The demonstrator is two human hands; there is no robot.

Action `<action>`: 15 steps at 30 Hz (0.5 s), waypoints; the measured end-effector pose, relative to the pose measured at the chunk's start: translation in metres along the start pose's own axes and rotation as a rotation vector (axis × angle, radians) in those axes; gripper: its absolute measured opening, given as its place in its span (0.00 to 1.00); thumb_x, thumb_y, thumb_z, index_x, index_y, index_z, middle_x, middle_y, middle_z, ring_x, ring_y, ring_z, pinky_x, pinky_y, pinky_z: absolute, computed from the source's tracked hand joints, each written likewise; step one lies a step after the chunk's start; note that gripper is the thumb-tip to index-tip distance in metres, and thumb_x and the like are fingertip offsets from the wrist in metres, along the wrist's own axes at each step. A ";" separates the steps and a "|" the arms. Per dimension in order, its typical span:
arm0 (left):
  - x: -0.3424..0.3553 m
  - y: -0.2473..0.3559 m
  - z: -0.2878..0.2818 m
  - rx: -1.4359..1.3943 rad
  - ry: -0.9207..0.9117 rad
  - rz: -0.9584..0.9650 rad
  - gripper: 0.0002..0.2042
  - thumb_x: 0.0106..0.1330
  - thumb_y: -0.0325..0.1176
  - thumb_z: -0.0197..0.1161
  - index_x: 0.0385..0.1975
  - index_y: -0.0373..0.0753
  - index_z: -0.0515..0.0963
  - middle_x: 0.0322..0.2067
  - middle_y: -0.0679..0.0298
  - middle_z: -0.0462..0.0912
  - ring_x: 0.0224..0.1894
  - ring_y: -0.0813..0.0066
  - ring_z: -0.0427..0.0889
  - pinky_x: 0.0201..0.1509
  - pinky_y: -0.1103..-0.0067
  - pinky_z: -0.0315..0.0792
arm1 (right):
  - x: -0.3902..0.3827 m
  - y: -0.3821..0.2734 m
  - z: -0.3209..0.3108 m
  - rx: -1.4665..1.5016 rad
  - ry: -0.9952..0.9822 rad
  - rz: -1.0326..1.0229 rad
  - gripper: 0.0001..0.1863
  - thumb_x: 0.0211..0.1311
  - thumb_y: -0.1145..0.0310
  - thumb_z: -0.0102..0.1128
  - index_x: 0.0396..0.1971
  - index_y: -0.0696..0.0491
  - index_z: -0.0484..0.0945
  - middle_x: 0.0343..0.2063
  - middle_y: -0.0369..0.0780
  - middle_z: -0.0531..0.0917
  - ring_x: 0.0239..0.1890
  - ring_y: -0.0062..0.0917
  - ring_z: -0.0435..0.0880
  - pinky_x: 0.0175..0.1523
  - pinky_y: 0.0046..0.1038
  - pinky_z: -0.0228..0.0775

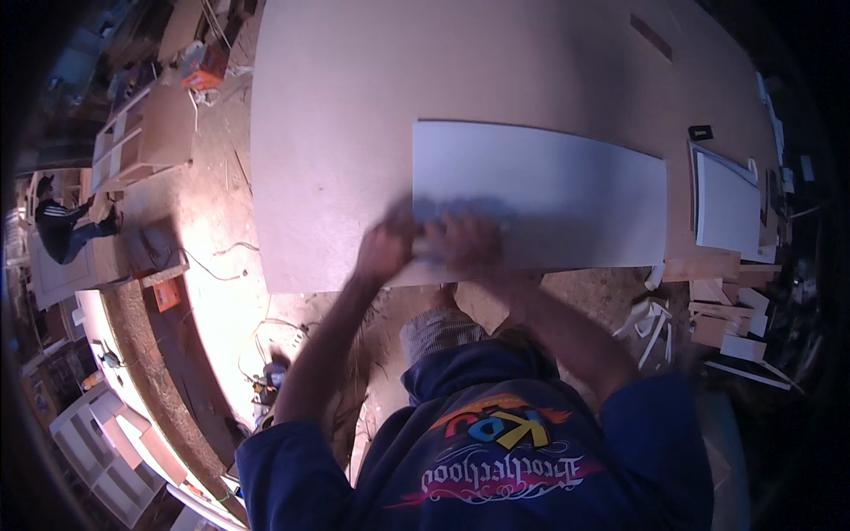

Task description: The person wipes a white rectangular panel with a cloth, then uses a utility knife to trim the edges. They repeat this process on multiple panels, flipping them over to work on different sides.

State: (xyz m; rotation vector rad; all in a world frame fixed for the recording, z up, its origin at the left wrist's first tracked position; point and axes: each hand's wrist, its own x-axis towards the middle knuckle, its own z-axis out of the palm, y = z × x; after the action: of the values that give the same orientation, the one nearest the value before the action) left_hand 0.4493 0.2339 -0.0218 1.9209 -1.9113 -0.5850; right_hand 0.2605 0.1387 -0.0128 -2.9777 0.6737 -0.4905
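A white rectangular panel (567, 190) lies flat on a large pale sheet of board (332, 115). My left hand (388, 248) is at the panel's near left corner, around its left edge. Close beside it, my right hand (471, 243) is over the panel's near edge. Motion smears the fingers of both hands, so their grip and anything small between them cannot be made out. The hands cast dark shadows on the white surface.
Pale panels (726, 202) and a small black item (699, 133) lie to the right. Wood offcuts (722, 314) are piled below them. A narrow brown strip (651, 37) rests at the far right. On the left are a cabinet carcass (146, 142), a floor cable (232, 274) and another person (66, 226).
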 end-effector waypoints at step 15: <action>0.028 0.125 -0.048 0.053 0.221 0.010 0.46 0.57 0.35 0.75 0.75 0.42 0.55 0.74 0.47 0.55 0.73 0.42 0.59 0.75 0.59 0.61 | -0.075 0.026 -0.045 0.033 -0.189 0.560 0.19 0.59 0.67 0.60 0.50 0.52 0.72 0.39 0.44 0.81 0.37 0.41 0.85 0.38 0.44 0.78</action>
State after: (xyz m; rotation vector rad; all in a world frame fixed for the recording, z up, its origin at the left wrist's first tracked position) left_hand 0.3691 0.2027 0.0847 1.9187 -1.8119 -0.3067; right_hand 0.1718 0.1483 0.0050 -2.5816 1.3839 -0.1730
